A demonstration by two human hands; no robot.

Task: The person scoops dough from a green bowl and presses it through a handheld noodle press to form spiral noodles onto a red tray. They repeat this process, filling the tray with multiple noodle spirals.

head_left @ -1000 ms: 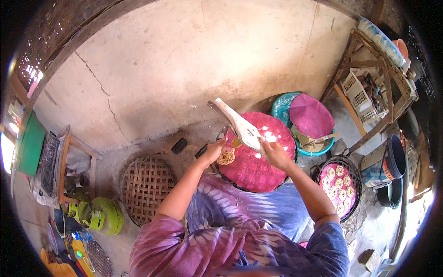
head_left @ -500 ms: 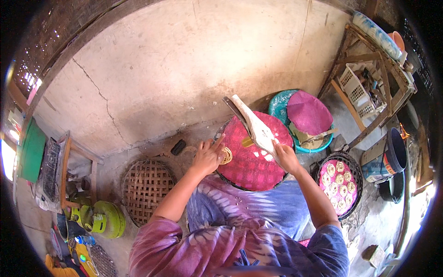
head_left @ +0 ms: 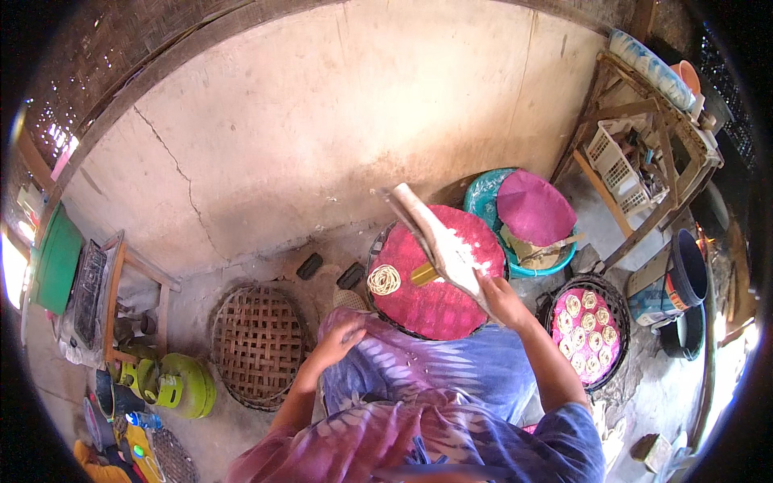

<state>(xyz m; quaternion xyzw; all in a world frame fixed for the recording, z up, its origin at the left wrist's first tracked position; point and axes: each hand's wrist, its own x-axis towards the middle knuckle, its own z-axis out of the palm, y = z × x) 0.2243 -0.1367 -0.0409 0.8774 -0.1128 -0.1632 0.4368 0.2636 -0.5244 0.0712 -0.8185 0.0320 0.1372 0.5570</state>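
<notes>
A wooden hand press [head_left: 447, 245] with two long arms and a yellow-metal tube [head_left: 424, 274] slants over a round tray covered in pink-red cloth [head_left: 403, 312]. My right hand [head_left: 501, 298] is closed around the near end of its arms. On the tray's left side lies one coil of pale dough strands [head_left: 384, 280]. White patches of light fall on the cloth right of the press. Empty, my left hand [head_left: 338, 340] is low by my left knee, left of the tray, its fingers loosely stretched.
A basket tray [head_left: 578, 366] with several dough coils stands on the right. Behind it is a teal basin [head_left: 483, 193] with a pink round cloth [head_left: 535, 208]. An upturned woven basket [head_left: 259, 342] and a green gas cylinder [head_left: 187, 386] are left. Black sandals [head_left: 350, 275] lie by the wall.
My left hand has drawn back from the dough coil toward my lap, leaving the coil on the cloth. The press, still in my right hand, has shifted slightly down and left.
</notes>
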